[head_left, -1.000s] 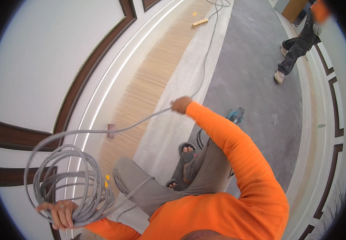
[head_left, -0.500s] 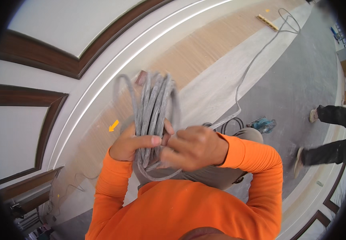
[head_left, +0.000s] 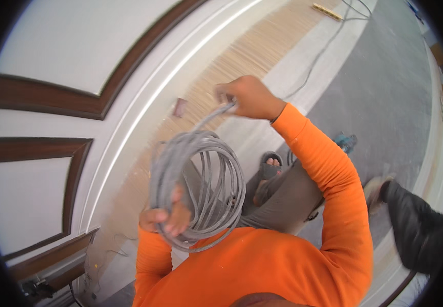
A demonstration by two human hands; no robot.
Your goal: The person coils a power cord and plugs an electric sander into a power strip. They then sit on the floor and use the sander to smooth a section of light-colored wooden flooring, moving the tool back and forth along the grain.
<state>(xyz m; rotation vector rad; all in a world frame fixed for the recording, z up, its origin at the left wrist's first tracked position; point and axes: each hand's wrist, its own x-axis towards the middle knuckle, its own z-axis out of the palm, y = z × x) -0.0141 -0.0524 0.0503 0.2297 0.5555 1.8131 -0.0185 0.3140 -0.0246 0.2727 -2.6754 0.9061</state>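
Observation:
A thick coil of grey cable (head_left: 169, 166) hangs in front of my chest, its many loops now facing me as a round ring. My left hand (head_left: 173, 219) is closed around the coil's lower left side, blurred by motion. Up and to the right, my right hand (head_left: 250, 97) pinches a strand of the same cable that runs down to the top of the coil. Beyond that hand the cable trails over the floor toward the far right, ending in loose loops at the top edge.
A yellow bar-shaped tool (head_left: 327, 12) lies by the trailing cable. A reddish-brown block (head_left: 180, 107) sits near the panelled wall (head_left: 42, 102) on the left. A teal power tool (head_left: 345, 142) lies to my right, partly behind my sleeve. Another person's dark-trousered leg (head_left: 416, 225) is at the right.
My right hand has moved up and away from the coil, drawing the strand with it. The coil has turned and opened into a ring. The other person's legs have shifted nearer.

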